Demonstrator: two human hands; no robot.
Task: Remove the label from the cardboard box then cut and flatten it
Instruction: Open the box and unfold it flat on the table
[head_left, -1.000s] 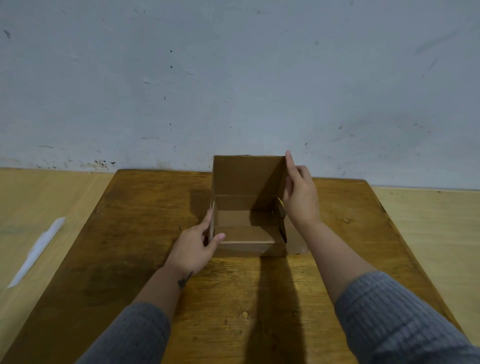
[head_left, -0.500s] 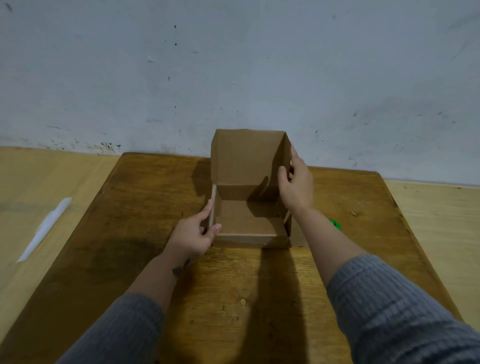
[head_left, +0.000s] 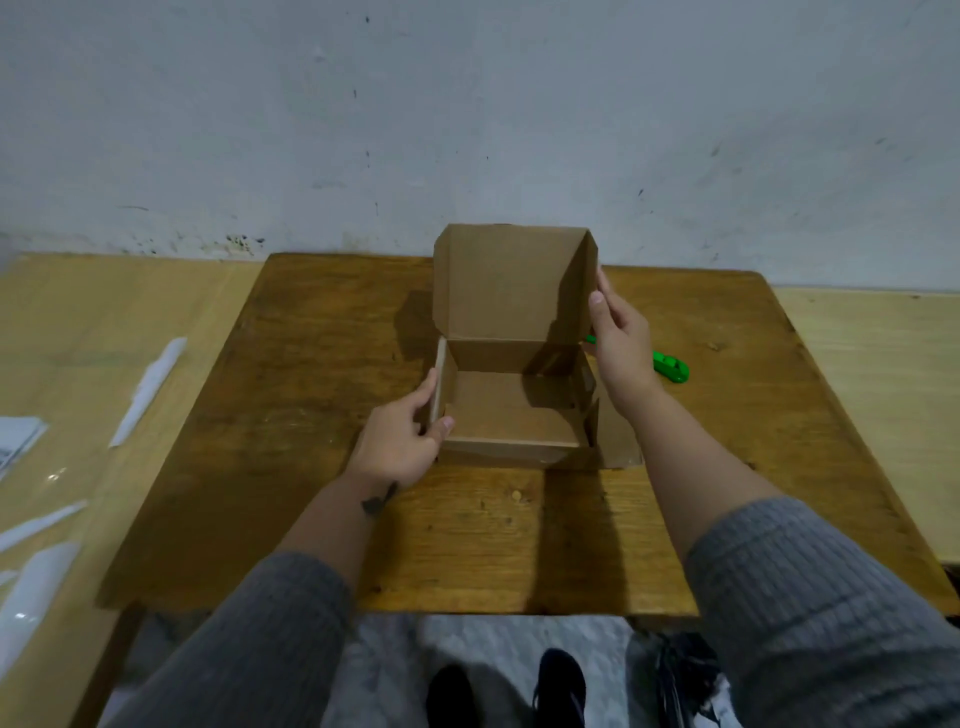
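Observation:
A small brown cardboard box (head_left: 511, 410) sits open on the dark wooden table (head_left: 291, 467), its lid (head_left: 498, 283) standing upright at the back. My left hand (head_left: 402, 441) pinches the box's left side wall near the front corner. My right hand (head_left: 621, 340) grips the right edge of the raised lid, thumb on the inside. The box's right side flap lies folded out flat on the table. A green cutter (head_left: 670, 366) lies on the table just right of my right hand, partly hidden by it. No label shows on the box.
White paper strips (head_left: 148, 389) and a sheet (head_left: 18, 439) lie on the lighter surface to the left. A grey wall stands right behind the table. Below the table's front edge, the floor, dark shoes (head_left: 561, 686) and a bag are visible.
The view has tilted down and pulled back, bringing the table's front edge and the floor into sight. The lid stands more upright, and the green cutter now shows beside my right hand.

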